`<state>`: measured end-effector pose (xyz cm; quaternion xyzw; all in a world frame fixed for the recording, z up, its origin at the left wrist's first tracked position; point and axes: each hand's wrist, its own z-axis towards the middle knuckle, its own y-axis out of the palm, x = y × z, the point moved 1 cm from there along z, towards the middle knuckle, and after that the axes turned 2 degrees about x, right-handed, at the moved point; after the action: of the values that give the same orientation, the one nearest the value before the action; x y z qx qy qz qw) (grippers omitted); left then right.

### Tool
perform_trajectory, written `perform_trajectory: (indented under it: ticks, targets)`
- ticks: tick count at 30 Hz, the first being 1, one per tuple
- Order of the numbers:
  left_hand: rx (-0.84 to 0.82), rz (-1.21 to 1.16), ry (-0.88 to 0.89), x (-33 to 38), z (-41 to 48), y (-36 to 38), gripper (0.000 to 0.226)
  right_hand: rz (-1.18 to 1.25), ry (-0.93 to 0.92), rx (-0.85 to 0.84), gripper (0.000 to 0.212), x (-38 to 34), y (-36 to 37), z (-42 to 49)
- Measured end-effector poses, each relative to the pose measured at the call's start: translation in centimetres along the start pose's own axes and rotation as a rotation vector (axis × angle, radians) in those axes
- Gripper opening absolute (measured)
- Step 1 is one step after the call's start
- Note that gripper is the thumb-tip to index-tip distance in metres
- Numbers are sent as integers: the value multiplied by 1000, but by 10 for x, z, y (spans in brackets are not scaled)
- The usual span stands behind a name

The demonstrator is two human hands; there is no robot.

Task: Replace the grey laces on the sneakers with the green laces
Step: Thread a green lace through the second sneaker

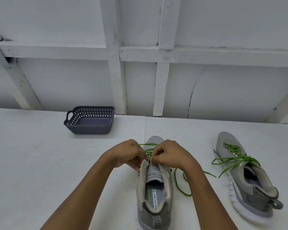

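Lacing is seen in progress at the front of the white desk point(40, 163). The near sneaker point(154, 188) is stood upright on its sole, its long axis run straight away from the person: heel at the bottom edge of the view, toe pointed at the white panelled wall point(223, 88). Both hands are closed in over its upper eyelets. The left hand point(128, 154) is curled, and the sneaker's left eyelet flap is gripped between its fingers and thumb. The right hand point(169, 155) is curled too, with the green lace point(188, 194) pinched between thumb and forefinger right at the top of the tongue. A small loop of that lace is pushed up between the two hands, and its loose length is trailed across the desk to the right of the shoe, under the right wrist. Over on the right, well apart, the second sneaker point(246, 176) is laid with its toe aimed away and slightly left, heel drawn towards the near right corner. The second green lace point(239, 157) is threaded through its eyelets, ends sprawled to both sides. A dark grey basket point(90, 120) is parked far left, near the wall.
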<state>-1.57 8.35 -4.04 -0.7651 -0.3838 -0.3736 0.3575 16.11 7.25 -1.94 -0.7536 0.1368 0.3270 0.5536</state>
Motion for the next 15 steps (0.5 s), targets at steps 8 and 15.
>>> perform_trajectory:
  ticks: [8, 15]
  targets:
    - [-4, 58, 40, 2, -1, 2, 27, -76, 0, 6, 13, -2, 5, 3]
    - [-47, 237, 127, -2, -9, -9, 15, -47, 12, 31, 11, -1, 9, 1]
